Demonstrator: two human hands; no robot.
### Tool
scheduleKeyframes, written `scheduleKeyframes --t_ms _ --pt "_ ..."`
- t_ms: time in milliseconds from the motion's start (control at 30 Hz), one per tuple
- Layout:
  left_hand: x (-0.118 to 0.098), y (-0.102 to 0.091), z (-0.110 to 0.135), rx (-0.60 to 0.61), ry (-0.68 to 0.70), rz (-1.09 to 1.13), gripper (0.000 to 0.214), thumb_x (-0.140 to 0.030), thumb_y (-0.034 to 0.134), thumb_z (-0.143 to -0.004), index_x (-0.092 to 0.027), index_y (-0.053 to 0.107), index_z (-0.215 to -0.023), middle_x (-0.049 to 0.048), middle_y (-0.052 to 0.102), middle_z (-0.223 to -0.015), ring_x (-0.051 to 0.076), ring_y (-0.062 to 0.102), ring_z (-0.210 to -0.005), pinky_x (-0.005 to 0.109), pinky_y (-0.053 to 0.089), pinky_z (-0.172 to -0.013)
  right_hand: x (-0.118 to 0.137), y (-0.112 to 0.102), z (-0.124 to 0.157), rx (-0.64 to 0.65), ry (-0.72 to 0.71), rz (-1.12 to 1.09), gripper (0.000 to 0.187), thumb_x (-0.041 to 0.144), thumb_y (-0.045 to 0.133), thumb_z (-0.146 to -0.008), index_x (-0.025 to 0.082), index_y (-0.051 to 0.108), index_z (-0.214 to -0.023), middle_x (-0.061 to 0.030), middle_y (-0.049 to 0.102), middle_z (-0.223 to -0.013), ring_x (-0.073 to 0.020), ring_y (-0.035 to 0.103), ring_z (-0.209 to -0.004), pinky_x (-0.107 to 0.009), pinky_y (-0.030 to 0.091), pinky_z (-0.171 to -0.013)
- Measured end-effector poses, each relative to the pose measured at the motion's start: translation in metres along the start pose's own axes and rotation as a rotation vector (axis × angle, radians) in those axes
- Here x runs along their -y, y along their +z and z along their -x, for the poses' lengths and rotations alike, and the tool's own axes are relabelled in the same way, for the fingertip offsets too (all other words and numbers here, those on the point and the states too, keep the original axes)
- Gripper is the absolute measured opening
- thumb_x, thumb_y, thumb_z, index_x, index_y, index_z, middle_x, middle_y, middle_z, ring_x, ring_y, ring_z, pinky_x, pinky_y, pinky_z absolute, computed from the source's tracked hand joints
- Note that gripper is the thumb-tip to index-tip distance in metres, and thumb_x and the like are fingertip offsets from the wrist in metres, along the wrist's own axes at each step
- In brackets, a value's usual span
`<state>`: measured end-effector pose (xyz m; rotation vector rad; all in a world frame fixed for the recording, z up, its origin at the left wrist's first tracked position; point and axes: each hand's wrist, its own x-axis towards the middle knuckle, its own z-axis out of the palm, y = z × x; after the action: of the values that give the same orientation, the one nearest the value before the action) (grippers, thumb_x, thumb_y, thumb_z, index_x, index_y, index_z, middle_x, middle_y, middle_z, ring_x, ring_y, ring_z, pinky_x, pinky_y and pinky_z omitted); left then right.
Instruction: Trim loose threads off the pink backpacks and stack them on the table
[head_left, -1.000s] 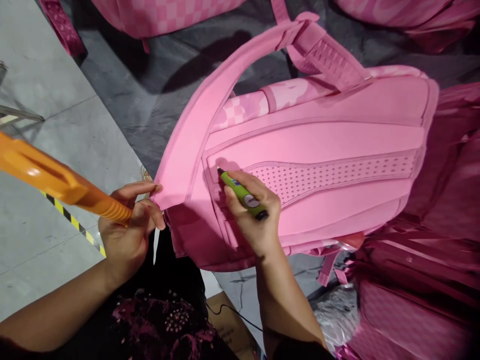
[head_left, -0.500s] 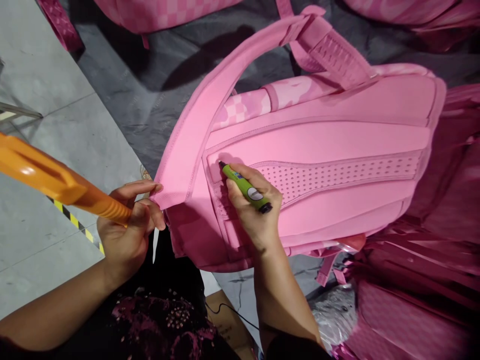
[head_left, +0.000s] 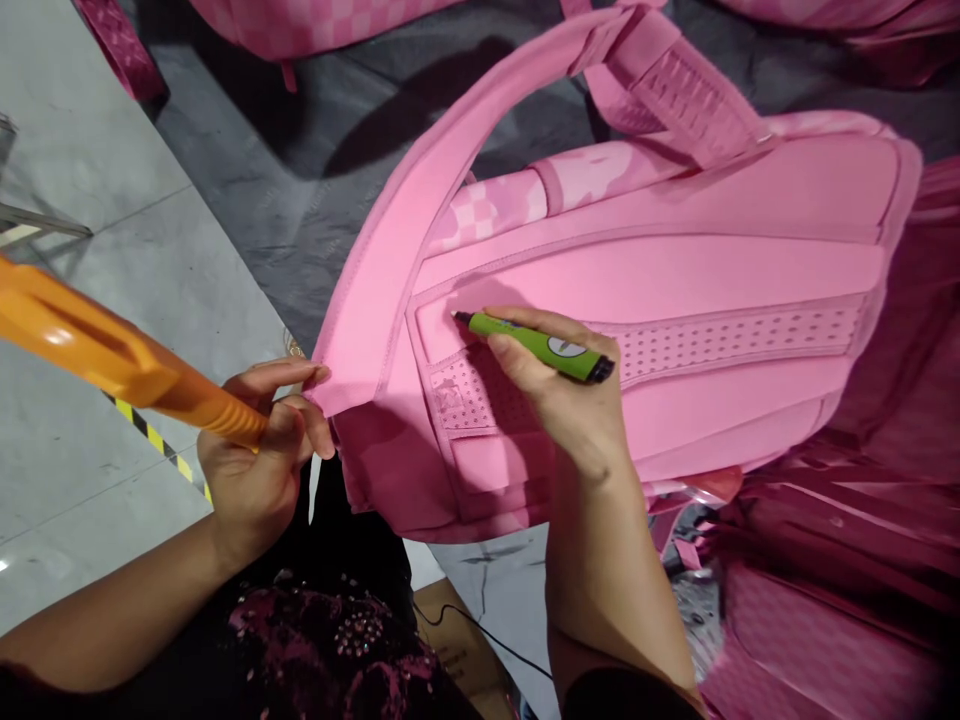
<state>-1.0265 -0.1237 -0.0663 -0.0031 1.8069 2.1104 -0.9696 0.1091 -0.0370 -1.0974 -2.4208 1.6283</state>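
Observation:
A pink backpack (head_left: 720,270) lies on its front with its padded, dotted back panel facing up. My left hand (head_left: 259,460) is closed around an orange plastic-handled tool (head_left: 142,365), whose far end is hidden in the fingers. Its fingertips also pinch the backpack at the near end of the wide shoulder strap (head_left: 375,290). My right hand (head_left: 577,390) grips a green marker (head_left: 540,345) with black ends. The marker's tip points left over the back panel, close to its surface; whether it touches, I cannot tell.
More pink bags (head_left: 832,640) crowd the right side, and another pink bag (head_left: 315,25) sits along the top edge. Dark grey sheeting (head_left: 262,200) lies beneath the backpack. Grey floor tiles (head_left: 82,530) with black-and-yellow tape show at left. A cardboard box (head_left: 457,640) and a black cable are below.
My right hand has moved right with the marker, uncovering the dotted patch on the panel. The marker's tip has shifted slightly right and up. My left hand stays nearly in place.

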Motion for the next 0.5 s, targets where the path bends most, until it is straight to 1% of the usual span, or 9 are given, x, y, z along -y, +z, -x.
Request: scheduleKeyframes --t_ms 133,167,267,300,400,500 --pt "0.000 0.000 0.000 -0.007 0.002 0.001 0.022 -0.038 0.066 -0.097 -0.020 0.073 -0.107 0.0055 0.073 -0.104 0.003 0.058 -0.047 0.018 0.034 -0.036 0.004 -0.005 -0.011 0.143 0.038 0.015 0.015 0.030 0.080 -0.079 0.026 0.080 -0.094 -0.0022 0.080 -0.099 -0.0237 0.075 -0.093 -0.040 0.063 -0.086" --pt "0.000 0.001 0.001 -0.009 -0.001 0.003 0.022 -0.038 0.066 -0.096 -0.020 0.073 -0.107 0.0055 0.073 -0.104 0.003 0.058 -0.047 0.018 0.033 -0.036 0.004 -0.006 -0.014 0.158 0.044 0.017 0.015 0.030 0.081 -0.079 0.025 0.080 -0.094 -0.0030 0.080 -0.098 -0.0238 0.075 -0.093 -0.040 0.063 -0.085" --pt "-0.001 0.002 0.001 -0.011 -0.027 0.013 0.025 -0.039 0.066 -0.097 -0.018 0.073 -0.107 0.0069 0.072 -0.105 0.003 0.059 -0.048 0.020 0.032 -0.037 0.008 -0.007 -0.020 0.129 0.027 0.014 0.019 0.032 0.081 -0.078 0.021 0.080 -0.093 -0.0051 0.080 -0.097 -0.0240 0.075 -0.093 -0.040 0.063 -0.085" --pt "-0.002 0.002 0.001 -0.008 -0.034 0.017 0.025 -0.039 0.065 -0.097 -0.017 0.073 -0.107 0.0074 0.072 -0.105 0.004 0.059 -0.049 0.020 0.031 -0.037 0.009 -0.007 -0.022 0.136 0.018 0.026 0.019 0.032 0.081 -0.078 0.021 0.080 -0.093 -0.0054 0.080 -0.097 -0.0240 0.075 -0.093 -0.039 0.063 -0.084" --pt "-0.003 0.003 0.001 0.000 -0.038 0.016 0.025 -0.038 0.064 -0.098 -0.016 0.072 -0.107 0.0083 0.071 -0.105 0.005 0.060 -0.049 0.022 0.029 -0.037 0.015 -0.007 -0.025 0.226 -0.003 0.095 0.014 0.029 0.081 -0.079 0.021 0.080 -0.091 -0.0051 0.080 -0.095 -0.0239 0.075 -0.091 -0.037 0.063 -0.081" --pt "-0.003 0.003 0.002 -0.005 -0.020 -0.002 0.025 -0.038 0.062 -0.099 -0.016 0.072 -0.108 0.0081 0.071 -0.106 0.004 0.060 -0.048 0.022 0.030 -0.038 0.018 -0.007 -0.027 0.215 -0.033 0.113 0.011 0.026 0.079 -0.081 0.021 0.080 -0.090 -0.0047 0.079 -0.094 -0.0231 0.075 -0.090 -0.036 0.062 -0.080"
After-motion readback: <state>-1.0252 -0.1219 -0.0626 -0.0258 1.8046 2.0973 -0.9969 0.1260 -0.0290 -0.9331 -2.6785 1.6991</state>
